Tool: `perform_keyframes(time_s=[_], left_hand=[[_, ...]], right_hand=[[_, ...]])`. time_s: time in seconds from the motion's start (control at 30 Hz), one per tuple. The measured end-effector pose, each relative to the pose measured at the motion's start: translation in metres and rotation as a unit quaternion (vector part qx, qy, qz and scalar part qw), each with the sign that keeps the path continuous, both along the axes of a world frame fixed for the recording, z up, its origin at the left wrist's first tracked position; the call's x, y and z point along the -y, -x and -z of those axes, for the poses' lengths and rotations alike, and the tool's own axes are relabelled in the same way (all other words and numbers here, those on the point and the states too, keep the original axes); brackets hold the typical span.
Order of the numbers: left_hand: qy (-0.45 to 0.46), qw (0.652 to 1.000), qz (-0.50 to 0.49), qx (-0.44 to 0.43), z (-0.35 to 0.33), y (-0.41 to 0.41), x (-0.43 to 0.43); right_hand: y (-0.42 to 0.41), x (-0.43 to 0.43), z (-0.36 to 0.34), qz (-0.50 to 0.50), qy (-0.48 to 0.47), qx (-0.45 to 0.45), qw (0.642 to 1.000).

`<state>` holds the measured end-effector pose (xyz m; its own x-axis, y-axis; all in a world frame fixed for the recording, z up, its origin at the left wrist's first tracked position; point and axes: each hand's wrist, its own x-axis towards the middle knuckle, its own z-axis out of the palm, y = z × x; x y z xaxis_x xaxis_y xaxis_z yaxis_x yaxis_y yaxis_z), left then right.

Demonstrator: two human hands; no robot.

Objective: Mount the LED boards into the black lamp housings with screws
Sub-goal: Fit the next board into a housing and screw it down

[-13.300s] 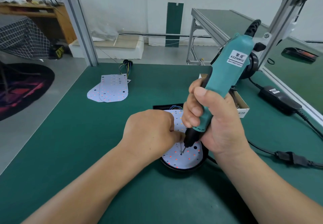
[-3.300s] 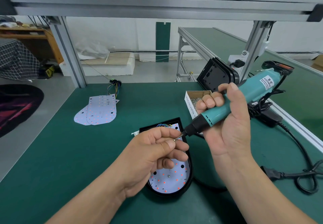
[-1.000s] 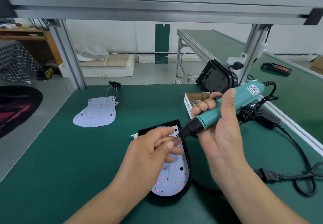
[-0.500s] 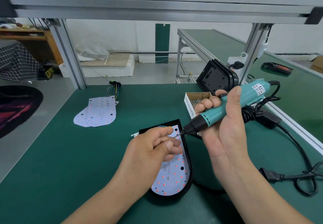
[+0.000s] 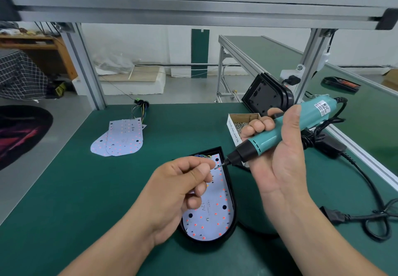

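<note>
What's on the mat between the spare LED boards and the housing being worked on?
Nothing; bare green mat between spare LED boards and black lamp housing, head view.

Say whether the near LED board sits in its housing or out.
In: the LED board lies within the black housing, one screw head visible in it.

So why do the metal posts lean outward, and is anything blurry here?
Head view: the wide-angle lens splays the frame posts; light is soft and even, a soft shadow beside the black housing; right hand, screwdriver and LED board print are sharp; the screw the left hand pinches is too small to resolve.
</note>
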<state>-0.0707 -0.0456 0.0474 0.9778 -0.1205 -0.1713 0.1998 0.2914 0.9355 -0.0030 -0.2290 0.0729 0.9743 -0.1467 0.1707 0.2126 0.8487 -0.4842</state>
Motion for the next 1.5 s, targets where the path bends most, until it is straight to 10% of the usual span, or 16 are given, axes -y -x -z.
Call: perform_keyframes(time_s=[1.5], left_hand=[[-0.086,0.995,0.027,0.043,0.0034,0.0011,-0.0014]], right_hand=[[0.0035,-0.0021,0.0011,-0.008,0.041,0.013,0.999]])
